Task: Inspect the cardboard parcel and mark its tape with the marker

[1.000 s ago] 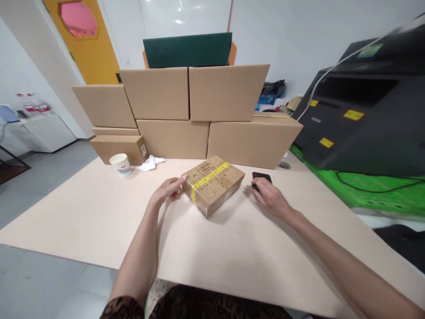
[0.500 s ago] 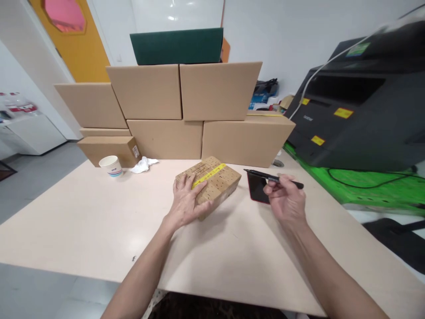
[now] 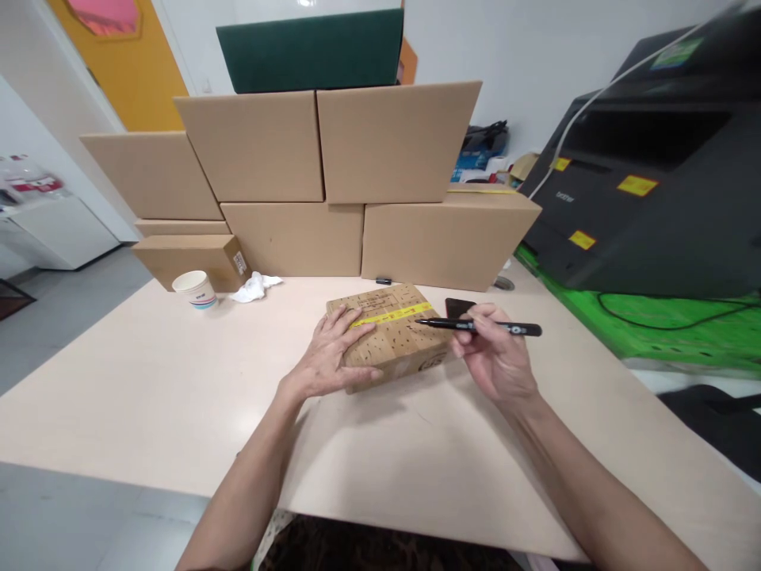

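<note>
A small brown cardboard box (image 3: 397, 342) lies on the table, its top covered in short dark marks and crossed by a strip of yellow tape. My left hand (image 3: 333, 349) grips its left end, fingers spread over the top and thumb along the near edge. Between the fingers and thumb of my right hand (image 3: 496, 353) is a black marker (image 3: 452, 323), uncapped and pointing left. Its tip is over the right part of the box top; whether it touches I cannot tell. A black cap (image 3: 384, 281) lies behind the box.
Large cardboard boxes (image 3: 253, 151) are stacked along the back, with a dark green box (image 3: 315, 51) on top. A paper cup (image 3: 195, 290) and a crumpled tissue (image 3: 254, 287) are at left. A phone (image 3: 457, 308) lies behind my right hand; a dark printer (image 3: 642, 198) stands at right.
The box has turned clockwise and shifted right under my left hand. My right hand has brought the marker left, so its tip is now over the box. The view has tilted slightly down.
</note>
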Tool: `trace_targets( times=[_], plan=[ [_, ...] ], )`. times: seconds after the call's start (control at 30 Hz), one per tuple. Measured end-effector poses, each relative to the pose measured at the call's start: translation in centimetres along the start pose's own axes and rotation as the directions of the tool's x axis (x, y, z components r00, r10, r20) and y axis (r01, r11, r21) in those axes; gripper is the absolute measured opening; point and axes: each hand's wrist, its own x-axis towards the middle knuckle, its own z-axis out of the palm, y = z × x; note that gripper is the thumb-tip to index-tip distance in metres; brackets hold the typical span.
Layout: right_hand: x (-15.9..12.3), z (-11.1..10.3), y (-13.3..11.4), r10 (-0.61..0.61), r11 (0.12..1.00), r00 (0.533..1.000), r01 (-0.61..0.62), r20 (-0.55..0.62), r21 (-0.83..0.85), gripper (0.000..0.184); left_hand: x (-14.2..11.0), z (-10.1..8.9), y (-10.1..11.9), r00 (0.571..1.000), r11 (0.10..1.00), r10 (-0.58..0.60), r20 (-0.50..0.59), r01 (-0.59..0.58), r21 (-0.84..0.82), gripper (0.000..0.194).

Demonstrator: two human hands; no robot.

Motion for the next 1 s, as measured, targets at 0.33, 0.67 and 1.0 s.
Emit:
trace_targets(
  times=[0.33,0.67,1.0],
  plan=[
    [0.1,1.7,1.2,-0.007,0.958,0.996,0.033,0.092,-0.285,0.027,0.0,0.3,0.4,0.997,0.996,-0.077,0.026,0.079,-0.049,0.119],
    [0.9,5.4,0.6,-0.251,0.706,0.937,0.348,0.242,-0.617,0.03,0.1,0.3,0.7,0.997,0.998,-0.065,0.051,0.064,0.027,0.119],
    [1.6,4.8,1.1,-0.284,0.639,0.927,0.373,0.245,-0.673,0.029,0.3,0.4,1.4,0.993,0.992,-0.094,0.074,0.087,0.091,0.121]
  ],
)
